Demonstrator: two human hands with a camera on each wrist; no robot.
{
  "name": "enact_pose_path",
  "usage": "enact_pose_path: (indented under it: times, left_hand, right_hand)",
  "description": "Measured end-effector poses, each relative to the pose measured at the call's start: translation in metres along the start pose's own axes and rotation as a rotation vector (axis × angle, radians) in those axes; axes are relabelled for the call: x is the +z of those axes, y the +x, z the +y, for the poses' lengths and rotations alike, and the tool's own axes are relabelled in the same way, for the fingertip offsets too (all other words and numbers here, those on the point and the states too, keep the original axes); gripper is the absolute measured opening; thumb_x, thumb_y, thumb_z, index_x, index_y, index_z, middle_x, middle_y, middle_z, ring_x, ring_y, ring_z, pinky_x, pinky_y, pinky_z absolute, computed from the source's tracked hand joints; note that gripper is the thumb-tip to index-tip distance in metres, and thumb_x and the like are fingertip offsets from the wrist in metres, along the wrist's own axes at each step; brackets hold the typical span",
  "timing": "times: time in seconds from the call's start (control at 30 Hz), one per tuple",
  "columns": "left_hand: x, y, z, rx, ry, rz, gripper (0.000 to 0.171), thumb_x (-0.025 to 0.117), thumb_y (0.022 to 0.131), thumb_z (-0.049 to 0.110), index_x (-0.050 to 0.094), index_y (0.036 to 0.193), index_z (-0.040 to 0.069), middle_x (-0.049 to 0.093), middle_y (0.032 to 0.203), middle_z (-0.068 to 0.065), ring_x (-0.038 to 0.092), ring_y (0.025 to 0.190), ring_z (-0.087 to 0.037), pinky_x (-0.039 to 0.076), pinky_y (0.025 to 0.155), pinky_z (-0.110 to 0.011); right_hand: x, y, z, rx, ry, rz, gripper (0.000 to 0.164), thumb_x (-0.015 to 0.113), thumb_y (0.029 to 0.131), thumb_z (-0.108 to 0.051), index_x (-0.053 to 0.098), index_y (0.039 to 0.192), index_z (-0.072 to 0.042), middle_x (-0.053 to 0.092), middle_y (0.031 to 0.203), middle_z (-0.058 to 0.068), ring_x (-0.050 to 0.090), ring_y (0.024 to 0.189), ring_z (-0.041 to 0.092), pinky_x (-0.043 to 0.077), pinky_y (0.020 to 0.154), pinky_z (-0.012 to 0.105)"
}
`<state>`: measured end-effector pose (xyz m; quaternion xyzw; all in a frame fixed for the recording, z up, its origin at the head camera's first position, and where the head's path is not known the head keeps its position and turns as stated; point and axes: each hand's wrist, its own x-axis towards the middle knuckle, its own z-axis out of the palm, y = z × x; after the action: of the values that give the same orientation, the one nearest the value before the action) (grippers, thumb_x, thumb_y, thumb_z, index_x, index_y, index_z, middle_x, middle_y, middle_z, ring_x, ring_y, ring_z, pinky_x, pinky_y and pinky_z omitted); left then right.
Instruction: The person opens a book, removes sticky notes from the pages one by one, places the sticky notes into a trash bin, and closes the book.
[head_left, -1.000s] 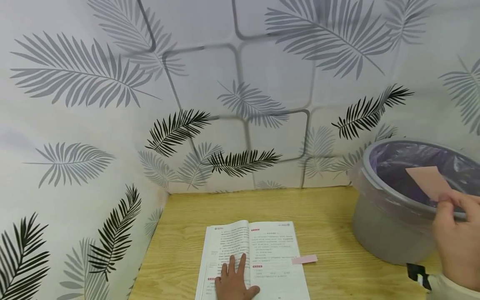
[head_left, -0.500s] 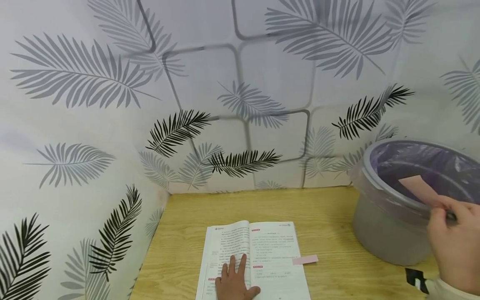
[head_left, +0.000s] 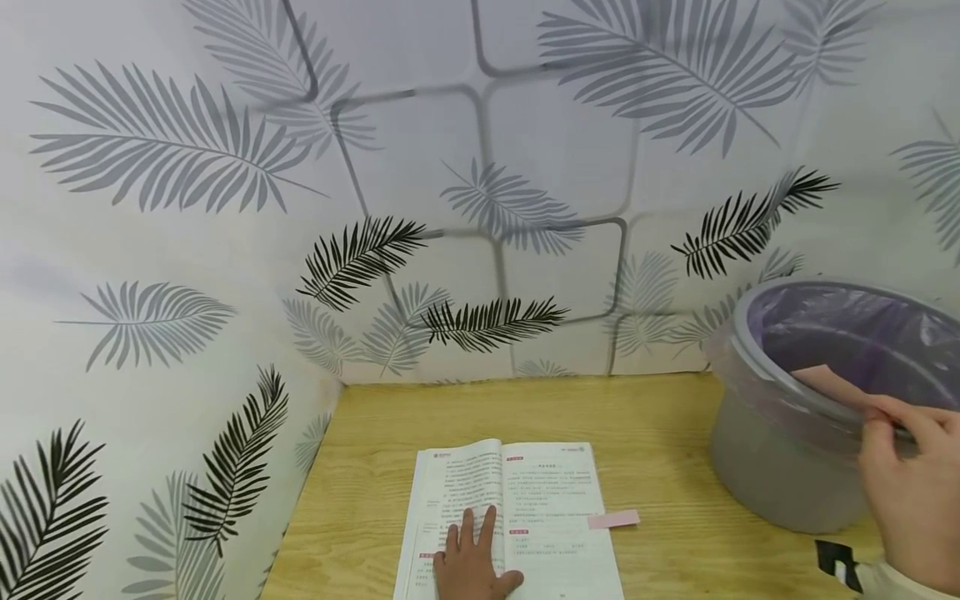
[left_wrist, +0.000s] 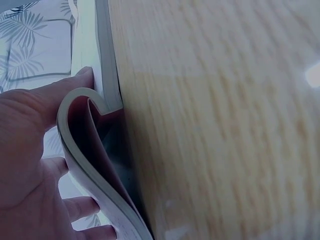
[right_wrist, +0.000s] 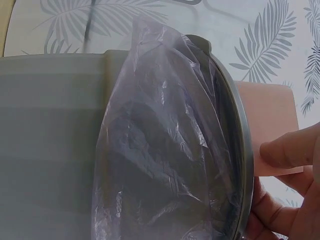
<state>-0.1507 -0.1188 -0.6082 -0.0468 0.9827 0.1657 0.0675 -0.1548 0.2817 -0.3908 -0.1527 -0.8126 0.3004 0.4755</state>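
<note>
An open book (head_left: 551, 492) lies on the wooden table, and a pink paper strip (head_left: 613, 520) sticks out past its right page edge. My left hand (head_left: 474, 562) rests spread on the pages near the fold; in the left wrist view its fingers press the curved pages from above. At the right, my right hand (head_left: 911, 483) pinches a pink card (head_left: 831, 385) between thumb and fingers, at the near rim of a grey trash bin (head_left: 780, 467). Seen from the right wrist, the card (right_wrist: 270, 115) stands out above the bin's rim.
A thin purplish plastic bag (right_wrist: 155, 140) lines the bin and folds down over its outside. Behind the table (head_left: 525, 408) hangs a pale leaf-patterned covering (head_left: 420, 192), which also runs along the left side.
My right hand has lowered the pink card toward the bin's near rim, and the card has tipped flatter. My left hand stays on the book.
</note>
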Motion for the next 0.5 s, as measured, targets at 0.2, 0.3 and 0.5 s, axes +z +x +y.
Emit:
enact_pose_path:
  times: [0.2, 0.3, 0.5]
  left_hand:
    - [-0.0009, -0.0007, 0.0011, 0.006, 0.003, 0.008, 0.1, 0.075, 0.062, 0.062, 0.038, 0.146, 0.022, 0.038, 0.148, -0.018, 0.038, 0.129, -0.047, 0.033, 0.095, -0.07]
    - [-0.0002, -0.0006, 0.0013, 0.003, 0.015, 0.014, 0.1, 0.075, 0.062, 0.062, 0.037, 0.146, 0.022, 0.038, 0.148, -0.017, 0.038, 0.129, -0.047, 0.034, 0.094, -0.069]
    - [0.0013, -0.0007, 0.001, 0.006, 0.015, 0.021, 0.1, 0.075, 0.062, 0.062, 0.038, 0.145, 0.022, 0.039, 0.147, -0.018, 0.038, 0.128, -0.047, 0.034, 0.094, -0.069]
  right_hand:
    - [-0.0002, -0.0004, -0.0001, -0.009, -0.014, 0.001, 0.025, 0.052, 0.091, -0.007, 0.069, 0.102, 0.007, 0.059, 0.104, 0.031, 0.05, 0.099, 0.047, 0.036, 0.083, 0.056]
    - [0.0, -0.0009, -0.0003, -0.008, -0.014, 0.005, 0.025, 0.053, 0.091, -0.007, 0.069, 0.102, 0.007, 0.059, 0.104, 0.03, 0.05, 0.1, 0.046, 0.036, 0.083, 0.056]
    - [0.0002, -0.0007, -0.0005, 0.0, -0.02, 0.001, 0.025, 0.052, 0.091, -0.007, 0.069, 0.102, 0.007, 0.059, 0.104, 0.03, 0.05, 0.1, 0.046, 0.036, 0.083, 0.056]
